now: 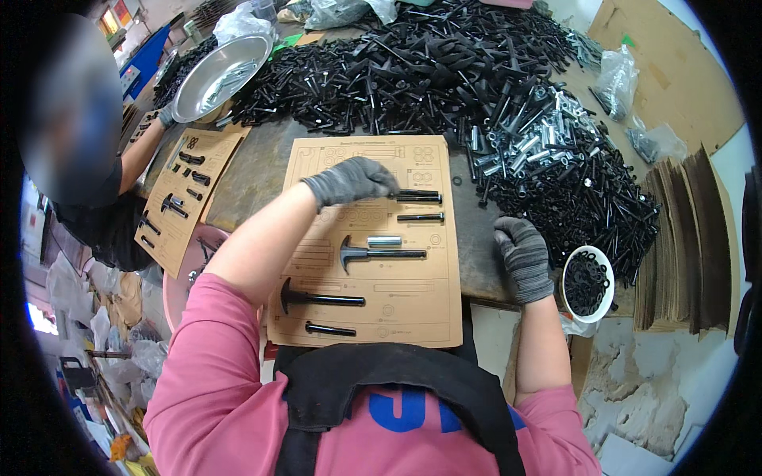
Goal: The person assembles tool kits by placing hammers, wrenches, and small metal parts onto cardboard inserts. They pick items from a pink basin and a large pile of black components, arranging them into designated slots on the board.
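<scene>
A brown cardboard sheet (373,309) printed with part outlines lies before me. Over its upper part is my left hand (353,181) in a grey glove, fingers closed at the near end of black bolts (418,196); what they hold is hidden. Below those lie another black bolt (421,218), a silver sleeve (384,241) and a black T-shaped part (381,254). Lower down are a second T-shaped part (325,299) and a short black bolt (330,329). My gloved right hand (524,258) is curled at the table's edge, right of the sheet, its fingertips hidden.
A large heap of black metal parts (397,63) covers the back, with silver sleeves (532,143) at right. A white bowl of black rings (587,282) stands near my right hand. Cardboard sheets (690,238) stand beyond. At left, a co-worker's hand holds a metal bowl (186,99).
</scene>
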A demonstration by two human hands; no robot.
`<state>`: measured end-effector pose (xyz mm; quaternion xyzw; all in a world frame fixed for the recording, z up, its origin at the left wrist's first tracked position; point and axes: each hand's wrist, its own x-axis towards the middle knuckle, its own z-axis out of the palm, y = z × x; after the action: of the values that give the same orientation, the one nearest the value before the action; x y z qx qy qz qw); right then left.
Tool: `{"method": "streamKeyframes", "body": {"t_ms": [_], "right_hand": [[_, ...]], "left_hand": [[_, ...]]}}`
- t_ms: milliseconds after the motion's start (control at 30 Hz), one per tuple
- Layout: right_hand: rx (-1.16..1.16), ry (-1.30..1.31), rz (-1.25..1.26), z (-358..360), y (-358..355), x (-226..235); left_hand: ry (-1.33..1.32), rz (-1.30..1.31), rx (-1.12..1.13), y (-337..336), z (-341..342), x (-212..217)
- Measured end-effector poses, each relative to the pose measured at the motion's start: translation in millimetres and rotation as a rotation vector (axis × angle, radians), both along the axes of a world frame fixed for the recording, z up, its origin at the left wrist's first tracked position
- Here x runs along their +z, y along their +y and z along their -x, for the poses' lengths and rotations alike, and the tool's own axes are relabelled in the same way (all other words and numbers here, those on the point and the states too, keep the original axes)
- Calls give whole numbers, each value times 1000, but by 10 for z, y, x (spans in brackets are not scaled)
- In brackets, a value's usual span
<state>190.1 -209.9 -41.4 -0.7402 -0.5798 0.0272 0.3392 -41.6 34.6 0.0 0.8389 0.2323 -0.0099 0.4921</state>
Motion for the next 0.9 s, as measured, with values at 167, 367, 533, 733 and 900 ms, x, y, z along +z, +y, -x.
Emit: {"method": "streamKeyframes", "body": {"t_ms": [167, 367, 533, 733, 900], "right_hand": [[200, 231, 66, 364, 469, 227], [395, 81, 119, 853, 1131, 201], [424, -434, 342, 1362, 1596, 281], [389, -574, 333, 1408, 1685, 235], [363, -675, 478, 1300, 1673, 185]], "left_hand": [[169, -69, -15, 245, 253, -125], [-82, -533, -75, 240, 273, -332], [-64, -282, 268, 250, 514, -327], [-49, -43, 386, 199, 779, -310], [205, -314, 261, -92, 553, -145]]}}
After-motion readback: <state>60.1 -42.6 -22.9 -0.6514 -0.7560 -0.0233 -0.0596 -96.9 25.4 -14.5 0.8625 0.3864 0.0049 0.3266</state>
